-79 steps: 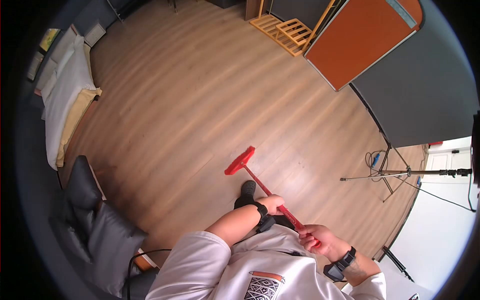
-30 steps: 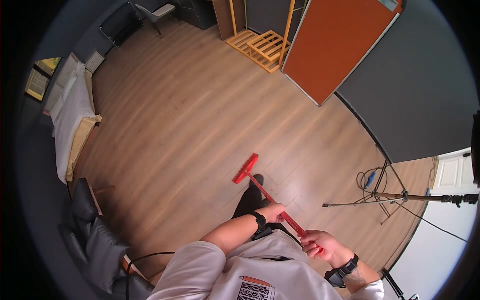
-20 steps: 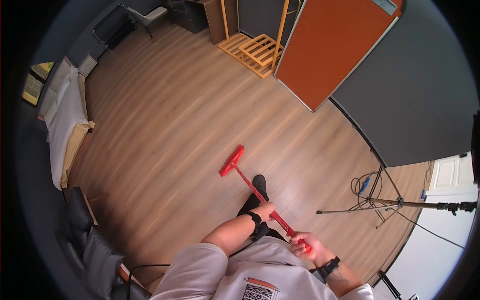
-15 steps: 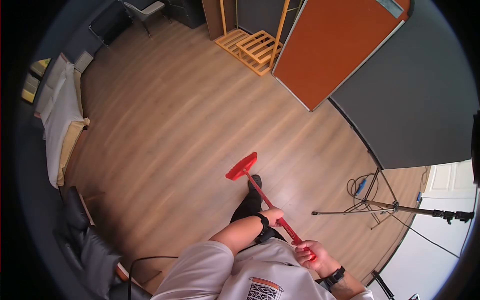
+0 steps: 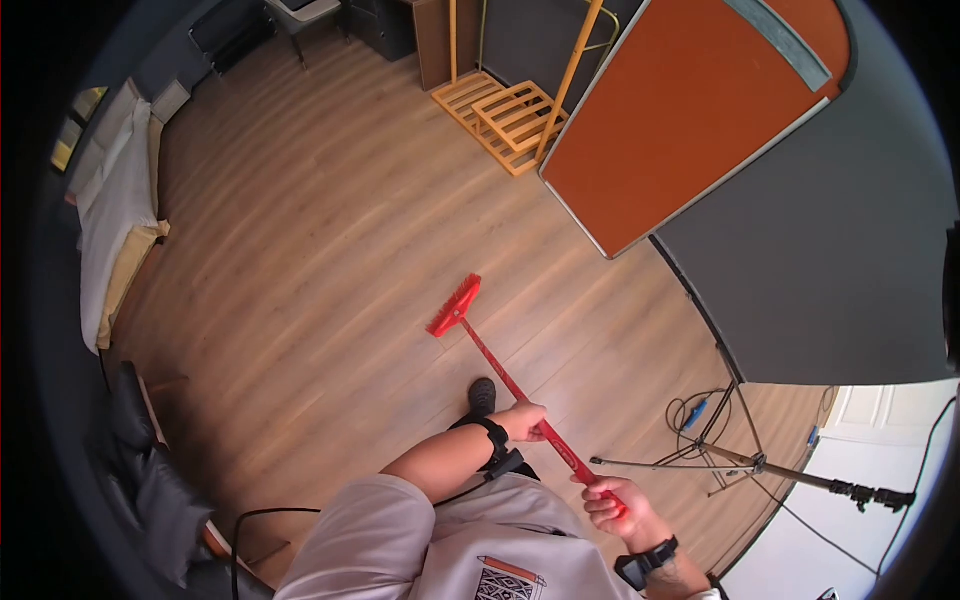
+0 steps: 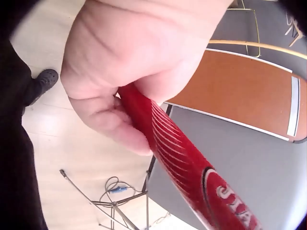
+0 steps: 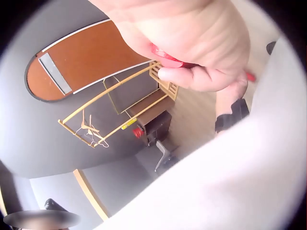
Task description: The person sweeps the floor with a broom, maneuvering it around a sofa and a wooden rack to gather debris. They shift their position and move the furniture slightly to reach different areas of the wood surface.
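A red broom [image 5: 484, 349] slants across the head view, its bristled head [image 5: 455, 306] out over the wooden floor [image 5: 330, 250]; whether the bristles touch the floor I cannot tell. The left hand [image 5: 522, 421] grips the shaft partway down. Higher up, the right hand [image 5: 617, 508] is wrapped round the handle's end. In the left wrist view the fingers of the left hand [image 6: 129, 62] curl round the red shaft [image 6: 177, 158]. The right wrist view has the right hand [image 7: 196, 43] closed over the handle, a bit of red [image 7: 165, 53] showing.
A shoe [image 5: 482, 396] stands beside the shaft. At the right is a tripod [image 5: 757, 464] with a coiled cable [image 5: 690, 412]. An orange board [image 5: 680, 120] and wooden rack [image 5: 515, 120] stand at the back, a bed [image 5: 120, 230] and dark chair [image 5: 170, 500] at the left.
The broom head has swung left and away from the body, its bristles now showing. Both hands keep their grip. The board and tripod have shifted in view, and the foot appears lower.
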Demonstrator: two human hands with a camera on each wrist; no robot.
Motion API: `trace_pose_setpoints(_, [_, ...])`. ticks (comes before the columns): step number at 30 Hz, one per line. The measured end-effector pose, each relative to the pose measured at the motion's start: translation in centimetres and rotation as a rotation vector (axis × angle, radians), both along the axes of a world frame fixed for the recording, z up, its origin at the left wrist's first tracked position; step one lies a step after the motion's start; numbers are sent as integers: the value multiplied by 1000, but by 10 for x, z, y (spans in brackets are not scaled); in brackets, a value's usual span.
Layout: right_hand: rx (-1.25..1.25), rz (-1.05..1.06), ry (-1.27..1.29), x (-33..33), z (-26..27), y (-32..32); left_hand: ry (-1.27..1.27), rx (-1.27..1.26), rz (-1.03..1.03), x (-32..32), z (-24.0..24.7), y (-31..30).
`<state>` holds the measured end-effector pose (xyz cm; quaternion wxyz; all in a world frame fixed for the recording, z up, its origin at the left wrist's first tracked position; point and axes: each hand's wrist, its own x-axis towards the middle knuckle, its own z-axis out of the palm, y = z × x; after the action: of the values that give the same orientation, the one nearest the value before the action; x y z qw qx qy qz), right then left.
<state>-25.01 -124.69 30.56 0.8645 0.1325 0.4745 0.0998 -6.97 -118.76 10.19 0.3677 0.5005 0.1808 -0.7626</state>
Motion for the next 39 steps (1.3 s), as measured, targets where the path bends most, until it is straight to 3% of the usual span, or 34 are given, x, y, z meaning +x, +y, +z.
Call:
trace_pose_setpoints(2, [-53,9,-7,11,-2,-4,50,-41,-5,5,-5,-11])
trace_pose_setpoints(4, [69,-91,86,22,2,-16,83,-78,-119,0,-13,-31])
trace_pose_setpoints(5, [83,-139,105,18,10,-21,115,-467,-209,0,-17,-27])
trace_pose_setpoints(6, [99,-195,74,12,17,-27,229,-202,-83,-18,-17,-37])
trace_pose_setpoints(9, [121,-267,116,-5,37,-48,256,-88,-202,-46,-4,-66])
trace_pose_setpoints(15, [104,-204,89,-16,63,-96,281,-102,-238,-62,1,-115])
trace_pose_setpoints(22, [100,-44,2,-21,10,-179,18,43,-4,-46,-14,-184])
trace_pose_setpoints(28, [202,-59,55,-44,-5,-252,51,13,-27,-85,-51,-247])
trace_pose_setpoints(34, [166,11,64,-71,38,-326,87,-9,14,-119,4,-309])
trace_pose_setpoints(36, [83,145,-1,-72,50,-339,80,33,41,-120,15,-322])
trace_pose_setpoints(39, [49,191,-46,-75,42,-362,-31,17,137,-113,26,-342])
